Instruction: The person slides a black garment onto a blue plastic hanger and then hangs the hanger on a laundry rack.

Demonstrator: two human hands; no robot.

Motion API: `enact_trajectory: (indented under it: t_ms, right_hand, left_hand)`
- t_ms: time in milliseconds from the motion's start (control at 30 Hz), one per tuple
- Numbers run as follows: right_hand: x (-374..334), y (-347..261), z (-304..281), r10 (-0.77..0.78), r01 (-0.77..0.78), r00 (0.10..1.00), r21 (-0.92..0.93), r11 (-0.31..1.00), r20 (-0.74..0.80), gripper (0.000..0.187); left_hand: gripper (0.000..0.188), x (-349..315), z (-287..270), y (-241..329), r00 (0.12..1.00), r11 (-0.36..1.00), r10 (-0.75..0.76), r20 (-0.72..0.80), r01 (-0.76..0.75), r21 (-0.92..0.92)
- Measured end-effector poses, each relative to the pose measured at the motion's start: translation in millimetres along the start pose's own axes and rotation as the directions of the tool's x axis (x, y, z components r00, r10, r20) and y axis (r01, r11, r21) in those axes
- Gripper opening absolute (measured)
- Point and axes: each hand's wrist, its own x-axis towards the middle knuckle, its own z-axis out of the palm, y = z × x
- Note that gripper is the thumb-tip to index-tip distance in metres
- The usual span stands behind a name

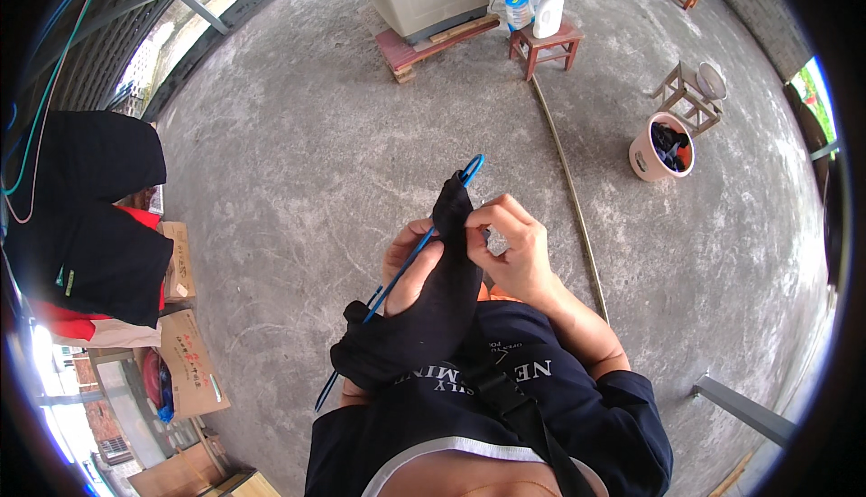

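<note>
In front of my chest a black garment (433, 317) hangs draped around a thin blue clothes hanger (411, 261). My left hand (411, 280) is closed around the hanger and the cloth, its thumb lying along the hanger's bar. One looped blue end sticks out past the far edge of the cloth, and the other end pokes out near my left side. My right hand (516, 246) pinches the edge of the black cloth between thumb and forefinger. The garment's exact kind cannot be made out, as it is bunched and folded.
Farther off at the right, a pink bucket (644, 156) holds dark clothes beside a wooden stool (689, 100). A white bottle (548, 13) stands on a red stool (547, 43). Black clothes (86, 208) hang at the left above cardboard boxes (191, 366). A long pole (568, 177) lies on the concrete floor.
</note>
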Motion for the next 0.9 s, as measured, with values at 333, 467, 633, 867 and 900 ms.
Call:
enact_trajectory:
  t_ms: [333,467,633,867,900]
  right_hand:
    - [-6,57,-43,0.288,-0.294,0.956,-0.132,0.947,-0.061,0.01]
    - [-17,81,-57,0.14,-0.094,0.99,-0.616,0.782,0.026,0.024]
    - [-2,37,-43,0.097,-0.097,0.995,-0.136,0.986,-0.005,0.017]
    - [22,7,-18,-0.21,0.223,0.971,-0.122,0.967,0.113,0.023]
    - [22,9,-15,-0.244,0.26,0.962,-0.138,0.956,0.124,0.023]
  left_hand:
    - [0.03,9,-52,-19,0.987,0.988,-0.143,-0.069,0.138,-0.075]
    - [0.038,1,-30,3,0.98,0.98,-0.2,-0.007,0.2,0.001]
    - [0.035,-3,0,8,0.954,0.959,-0.283,-0.099,0.284,-0.012]
    - [0.031,-2,22,13,0.941,0.932,-0.338,0.011,0.336,-0.134]
    - [0.031,-4,26,14,0.935,0.92,-0.355,-0.013,0.347,-0.18]
